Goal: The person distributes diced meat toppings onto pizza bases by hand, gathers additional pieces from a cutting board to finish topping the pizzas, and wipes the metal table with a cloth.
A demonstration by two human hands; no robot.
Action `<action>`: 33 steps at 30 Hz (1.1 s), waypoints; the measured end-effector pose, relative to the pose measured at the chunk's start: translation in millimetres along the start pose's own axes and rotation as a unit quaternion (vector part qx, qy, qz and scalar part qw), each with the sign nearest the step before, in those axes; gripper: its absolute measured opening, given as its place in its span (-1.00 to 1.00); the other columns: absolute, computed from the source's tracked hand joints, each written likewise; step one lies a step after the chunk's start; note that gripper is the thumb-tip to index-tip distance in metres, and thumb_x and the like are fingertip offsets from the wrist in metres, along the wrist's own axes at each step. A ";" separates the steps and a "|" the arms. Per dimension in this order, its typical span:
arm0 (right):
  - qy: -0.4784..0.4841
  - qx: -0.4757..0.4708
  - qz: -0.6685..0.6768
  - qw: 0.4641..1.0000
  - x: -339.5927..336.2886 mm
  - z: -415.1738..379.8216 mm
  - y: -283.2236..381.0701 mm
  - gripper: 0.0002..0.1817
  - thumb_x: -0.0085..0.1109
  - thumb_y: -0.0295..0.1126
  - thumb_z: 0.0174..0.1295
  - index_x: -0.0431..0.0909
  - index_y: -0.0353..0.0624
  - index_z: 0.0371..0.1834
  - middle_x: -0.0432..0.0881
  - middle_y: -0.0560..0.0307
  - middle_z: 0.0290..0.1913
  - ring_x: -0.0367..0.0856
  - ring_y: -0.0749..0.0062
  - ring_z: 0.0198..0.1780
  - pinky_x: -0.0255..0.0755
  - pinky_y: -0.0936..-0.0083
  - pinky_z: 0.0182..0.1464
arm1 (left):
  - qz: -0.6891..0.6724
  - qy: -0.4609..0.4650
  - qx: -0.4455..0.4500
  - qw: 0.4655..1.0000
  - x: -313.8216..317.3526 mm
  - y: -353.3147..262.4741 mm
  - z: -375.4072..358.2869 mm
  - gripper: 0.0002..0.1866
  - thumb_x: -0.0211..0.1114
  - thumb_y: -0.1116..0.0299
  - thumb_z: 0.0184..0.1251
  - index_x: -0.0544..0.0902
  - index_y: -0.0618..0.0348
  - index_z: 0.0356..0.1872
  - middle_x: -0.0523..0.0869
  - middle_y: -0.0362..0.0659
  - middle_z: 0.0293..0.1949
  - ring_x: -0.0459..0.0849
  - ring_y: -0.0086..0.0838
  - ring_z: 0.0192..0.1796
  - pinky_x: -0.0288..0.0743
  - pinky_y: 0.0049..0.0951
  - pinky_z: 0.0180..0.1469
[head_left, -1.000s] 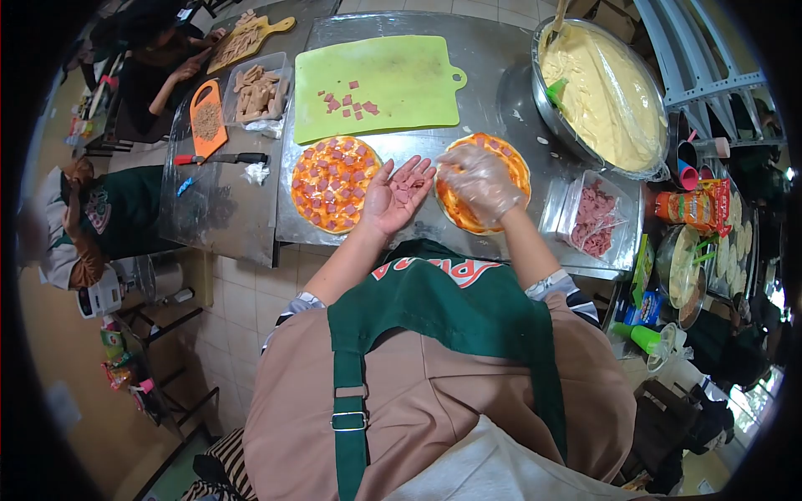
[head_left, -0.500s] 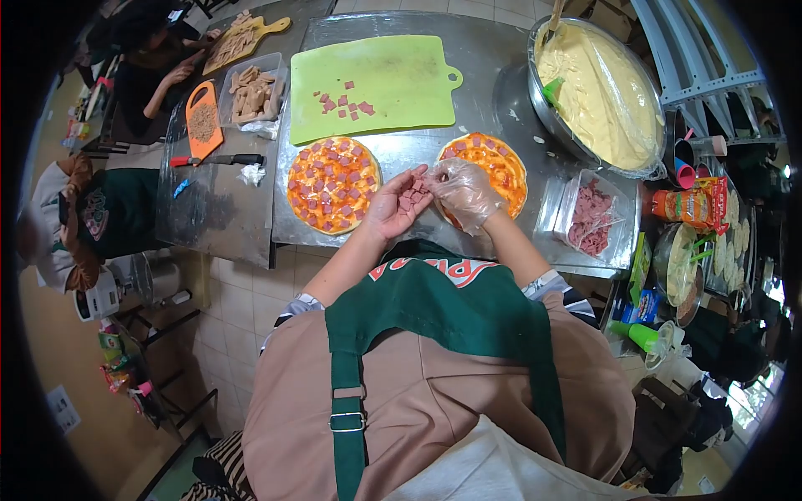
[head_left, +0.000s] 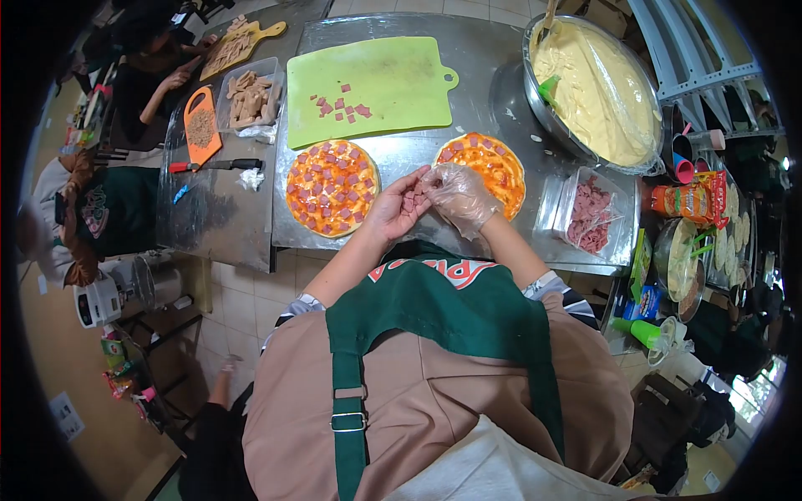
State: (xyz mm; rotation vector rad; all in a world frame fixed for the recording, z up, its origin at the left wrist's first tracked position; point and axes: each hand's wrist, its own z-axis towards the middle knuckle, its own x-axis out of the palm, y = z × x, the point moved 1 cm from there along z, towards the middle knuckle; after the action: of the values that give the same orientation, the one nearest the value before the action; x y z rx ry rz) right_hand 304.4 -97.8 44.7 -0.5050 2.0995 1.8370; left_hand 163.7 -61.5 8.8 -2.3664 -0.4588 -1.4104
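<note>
We have two round pizzas (head_left: 332,188) on the worktop (head_left: 480,100), and the barer pizza (head_left: 499,167) lies under and just past our gloved right hand (head_left: 464,199), the nearer hand, its fingers bunched, maybe pinching (we cannot tell), by the many pink meat bits (head_left: 410,201) our one cupped left hand (head_left: 390,216) holds.

The single view looks forward and steeply down from the wearer's head, taking in their own chest, both hands and the bench (head_left: 221,213) beyond.

Pink meat squares (head_left: 410,202) lie in the hands (head_left: 394,214).
</note>
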 end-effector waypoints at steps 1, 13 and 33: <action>0.005 -0.004 0.008 1.000 0.5 0.0 -1.7 -0.88 0.13 -0.43 -0.06 0.52 -0.20 -0.43 0.54 0.14 -0.49 0.47 0.51 -0.46 0.36 0.58 -0.37 | -0.003 0.010 -0.001 1.000 0.7 -0.1 -0.3 -0.68 -0.13 0.37 0.28 0.32 0.23 0.04 0.54 -0.05 -0.17 0.57 -0.43 -0.17 0.49 -0.45 -0.11; -0.041 0.004 0.032 0.999 -10.8 -1.0 8.2 -0.82 0.06 -0.40 -0.01 0.55 -0.19 -0.33 0.57 0.04 -0.37 0.55 0.38 -0.33 0.38 0.56 -0.27 | 0.002 -0.016 -0.004 1.000 -5.6 1.3 0.9 -0.72 -0.11 0.38 0.28 0.33 0.26 -0.02 0.51 -0.02 -0.15 0.54 -0.34 -0.11 0.48 -0.46 -0.04; -0.020 0.185 -0.180 0.966 -4.2 2.6 -30.6 -0.77 0.11 -0.20 -0.07 0.55 -0.11 -0.45 0.57 0.08 -0.40 0.53 0.27 -0.33 0.37 0.43 -0.27 | 0.022 -0.174 0.056 0.983 -29.8 -0.8 -1.0 -0.81 0.07 0.43 0.19 0.44 0.24 -0.18 0.57 -0.10 -0.29 0.58 -0.47 -0.29 0.54 -0.68 -0.26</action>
State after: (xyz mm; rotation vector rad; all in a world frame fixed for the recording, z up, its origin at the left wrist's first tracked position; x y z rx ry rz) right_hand 322.0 -98.5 19.2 -0.6884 2.0873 1.2120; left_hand 149.1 -64.2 -17.0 -2.5182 -0.5559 -0.9256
